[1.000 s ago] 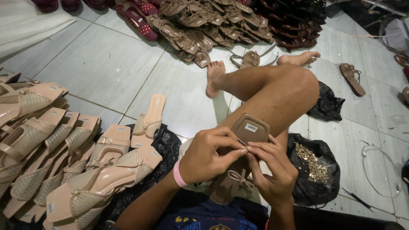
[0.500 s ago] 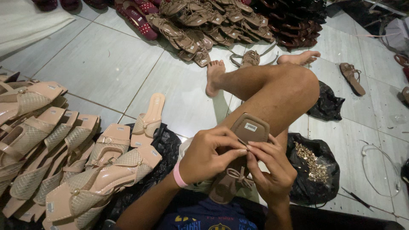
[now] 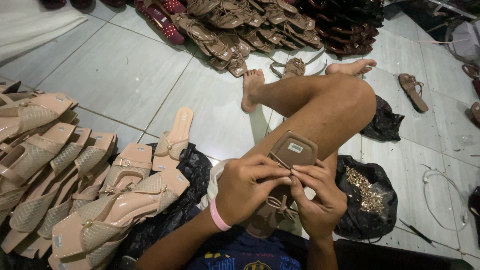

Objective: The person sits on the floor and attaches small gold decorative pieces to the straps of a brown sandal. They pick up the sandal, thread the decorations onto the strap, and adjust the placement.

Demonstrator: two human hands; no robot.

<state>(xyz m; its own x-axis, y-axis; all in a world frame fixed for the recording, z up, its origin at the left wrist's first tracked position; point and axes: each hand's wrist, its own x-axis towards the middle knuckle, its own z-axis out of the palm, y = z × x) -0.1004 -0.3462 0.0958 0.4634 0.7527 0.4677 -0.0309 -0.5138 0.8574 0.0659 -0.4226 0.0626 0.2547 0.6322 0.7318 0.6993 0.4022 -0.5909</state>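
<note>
Both hands pinched on a brown sandal propped on the lap against the raised knee: left hand and right hand have fingertips closed on its thin strap, a bow of lace just below them. Just right of it, an open black bag on the floor holds small gold trims; left, beige sandals lie stacked, some on black plastic. Far side of the tile floor: rows of brown and red sandals.

floor: pale glossy tiles, grey grout | left: white cloth | light: soft, reflecting off the tiles
</note>
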